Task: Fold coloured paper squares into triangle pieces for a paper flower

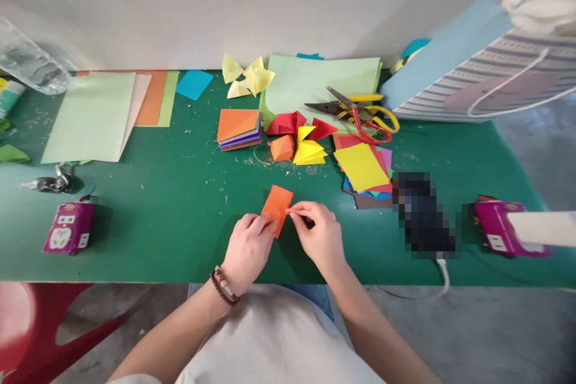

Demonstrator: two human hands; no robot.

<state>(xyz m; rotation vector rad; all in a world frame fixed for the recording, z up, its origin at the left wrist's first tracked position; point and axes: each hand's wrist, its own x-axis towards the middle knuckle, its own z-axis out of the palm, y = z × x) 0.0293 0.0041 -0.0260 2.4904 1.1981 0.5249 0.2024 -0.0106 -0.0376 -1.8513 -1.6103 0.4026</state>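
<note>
White shirt (270, 336) comes first, then the left hand (248, 244) and right hand (315, 234) pinch a small orange paper strip (276, 209) near the front edge of the green table (180, 240), with a folded yellow paper shape (309, 153) finished beyond it.

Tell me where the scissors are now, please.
In the head view, the open scissors lie on pale green paper, right of the folded red paper.

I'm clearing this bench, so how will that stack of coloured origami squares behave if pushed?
The stack of coloured origami squares probably feels light and floppy, being thin sheets. Its edges already sit slightly fanned, so a push would likely slide sheets apart.
</note>
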